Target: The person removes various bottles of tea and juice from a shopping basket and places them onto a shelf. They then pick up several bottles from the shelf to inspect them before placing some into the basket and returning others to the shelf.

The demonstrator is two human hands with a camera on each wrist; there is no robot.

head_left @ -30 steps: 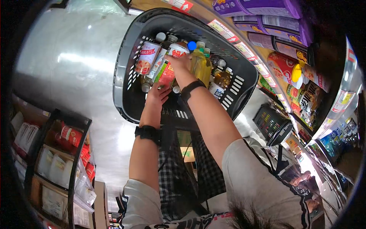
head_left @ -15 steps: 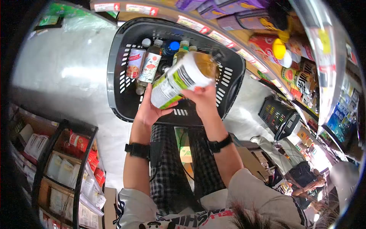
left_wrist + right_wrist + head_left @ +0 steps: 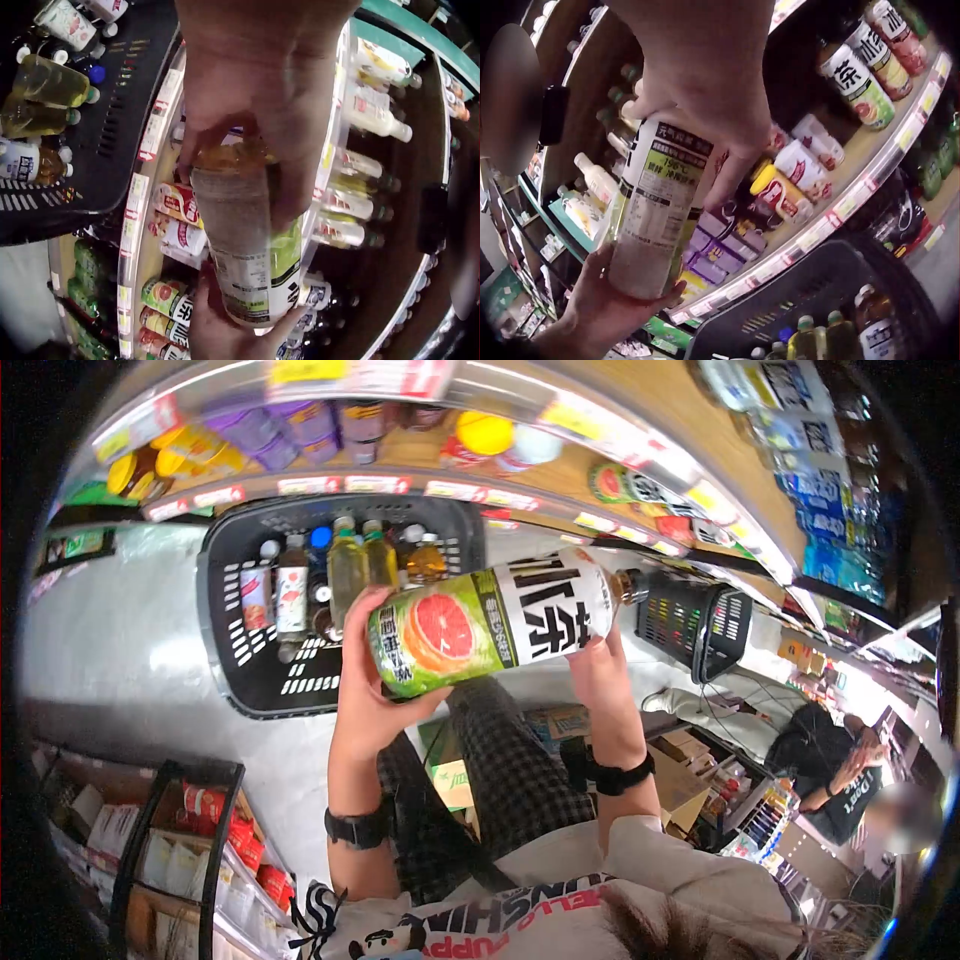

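A large iced tea bottle [image 3: 450, 625], its green and white label printed with a halved grapefruit, lies nearly level above my lap in the head view. My left hand [image 3: 370, 700] grips its base end, thumb below and fingers over the top. Near the capped neck, my right hand [image 3: 605, 680] holds it from underneath. The bottle's plain text side [image 3: 656, 202] faces the right wrist camera. To the left behind it stands a black shopping basket [image 3: 225, 670] containing several drink bottles, among them yellow ones [image 3: 347, 565], and a pink can [image 3: 256, 598].
A shelf [image 3: 400, 470] with price tags runs just behind the basket, holding purple packs [image 3: 300, 430] and yellow-lidded tubs [image 3: 484, 432]. Similar tea bottles [image 3: 855, 86] stand on it. Another black basket [image 3: 690, 625] is to the right. A person [image 3: 850, 780] is at far right; a low rack [image 3: 170, 840] stands left.
Both hands have lifted the tea bottle out of the basket and carried it right, turning it so the grapefruit label shows. The head view has swung toward the shelves on the right.
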